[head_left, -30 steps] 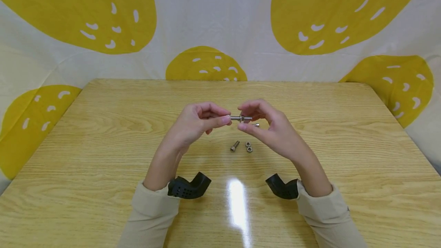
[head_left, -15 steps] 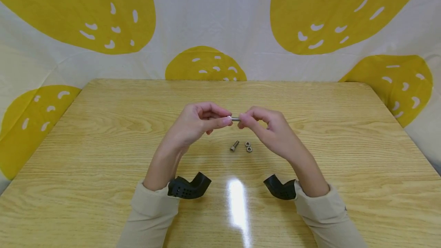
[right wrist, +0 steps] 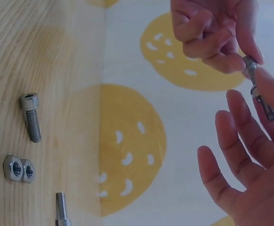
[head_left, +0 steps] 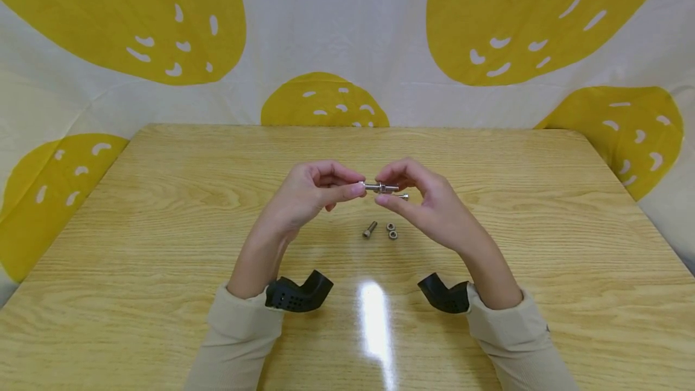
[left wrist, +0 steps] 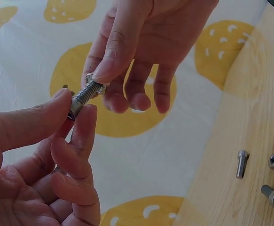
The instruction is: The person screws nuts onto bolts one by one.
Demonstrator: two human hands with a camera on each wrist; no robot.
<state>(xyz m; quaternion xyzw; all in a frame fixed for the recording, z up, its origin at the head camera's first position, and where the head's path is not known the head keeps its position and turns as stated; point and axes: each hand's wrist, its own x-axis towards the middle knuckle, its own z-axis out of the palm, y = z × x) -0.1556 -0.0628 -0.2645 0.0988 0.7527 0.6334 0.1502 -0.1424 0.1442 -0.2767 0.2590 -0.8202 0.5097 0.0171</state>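
Observation:
Between thumb and fingertips, my left hand (head_left: 315,195) pinches the head end of a metal socket-head bolt (left wrist: 84,95), held level above the table. A hex nut (right wrist: 255,91) sits partway along its threads, and the bolt's free end (right wrist: 270,113) sticks out beyond it. My right hand (head_left: 426,201) has its thumb and index finger at the nut, one on either side; the other fingers are spread loosely in the left wrist view. Fingers partly cover the nut.
On the wooden table (head_left: 217,246) below lie one bolt (head_left: 370,230), a second bolt (head_left: 404,197) partly behind my right thumb, and two nuts (right wrist: 13,168) touching each other. A patterned cloth (head_left: 336,29) hangs behind the table.
My right fingers closed over the nut and bolt end half a second ago, then parted again, showing the nut. The left hand has stayed in place with the bolt.

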